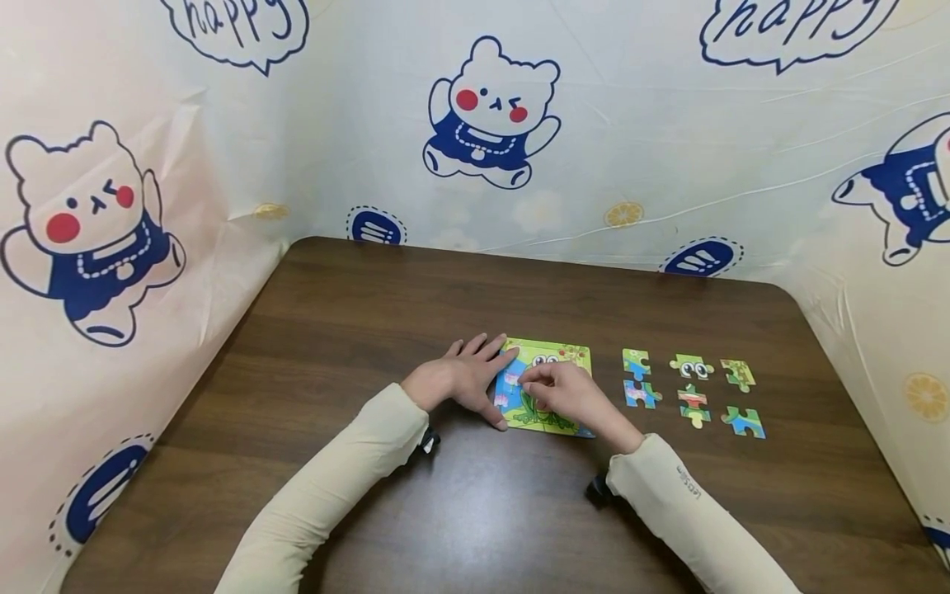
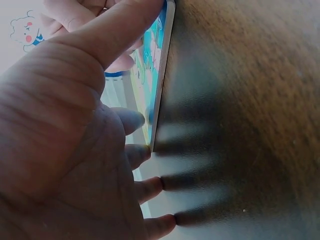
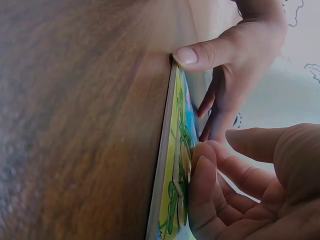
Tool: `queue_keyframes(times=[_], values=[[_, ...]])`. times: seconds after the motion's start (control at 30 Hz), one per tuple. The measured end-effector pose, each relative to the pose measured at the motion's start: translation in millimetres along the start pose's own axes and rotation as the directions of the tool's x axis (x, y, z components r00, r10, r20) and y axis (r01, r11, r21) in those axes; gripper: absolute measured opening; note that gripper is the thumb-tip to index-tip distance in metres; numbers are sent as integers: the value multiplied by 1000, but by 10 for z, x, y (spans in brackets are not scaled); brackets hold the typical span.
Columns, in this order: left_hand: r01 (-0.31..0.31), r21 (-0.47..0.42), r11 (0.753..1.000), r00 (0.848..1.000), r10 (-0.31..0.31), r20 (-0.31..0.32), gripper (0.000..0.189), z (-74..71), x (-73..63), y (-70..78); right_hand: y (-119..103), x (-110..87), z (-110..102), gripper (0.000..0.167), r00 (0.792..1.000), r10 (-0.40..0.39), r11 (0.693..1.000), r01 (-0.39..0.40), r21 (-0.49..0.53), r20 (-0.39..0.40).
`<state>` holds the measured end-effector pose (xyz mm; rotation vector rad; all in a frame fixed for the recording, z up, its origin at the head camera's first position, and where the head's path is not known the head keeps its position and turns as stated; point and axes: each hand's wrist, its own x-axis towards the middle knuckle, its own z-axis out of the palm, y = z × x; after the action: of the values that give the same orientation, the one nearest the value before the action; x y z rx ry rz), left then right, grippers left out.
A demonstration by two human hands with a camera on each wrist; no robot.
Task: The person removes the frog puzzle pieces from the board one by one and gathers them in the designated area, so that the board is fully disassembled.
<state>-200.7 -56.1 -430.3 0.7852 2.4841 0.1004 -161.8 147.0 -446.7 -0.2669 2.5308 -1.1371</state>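
Note:
A square puzzle board [image 1: 552, 345] with a green frog picture lies flat in the middle of the table. My left hand [image 1: 471, 379] rests at its left side, fingers spread, thumb at the near corner and index fingertip over the top left part. Over the board's middle is my right hand [image 1: 567, 392], its fingers bent and the fingertips down on the picture. Beneath those fingertips, in the right wrist view, a raised puzzle piece [image 3: 182, 207] shows a thin wooden edge. I cannot tell whether the fingers pinch it or press it.
Several loose puzzle pieces lie right of the board in two rows. Among them are a piece with two eyes [image 1: 692, 367], a red and green piece [image 1: 693, 404] and a blue and green piece [image 1: 745, 421]. A printed cloth [image 1: 631, 124] stands around the brown table [image 1: 445, 289].

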Motion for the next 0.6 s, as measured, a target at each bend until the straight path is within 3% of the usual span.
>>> queue_keyframes(times=[0.6], values=[[-10, -8, 1000, 1000, 10, -1, 118, 1, -8, -15, -112, 55, 0, 25, 998, 14, 991, -6, -130, 55]])
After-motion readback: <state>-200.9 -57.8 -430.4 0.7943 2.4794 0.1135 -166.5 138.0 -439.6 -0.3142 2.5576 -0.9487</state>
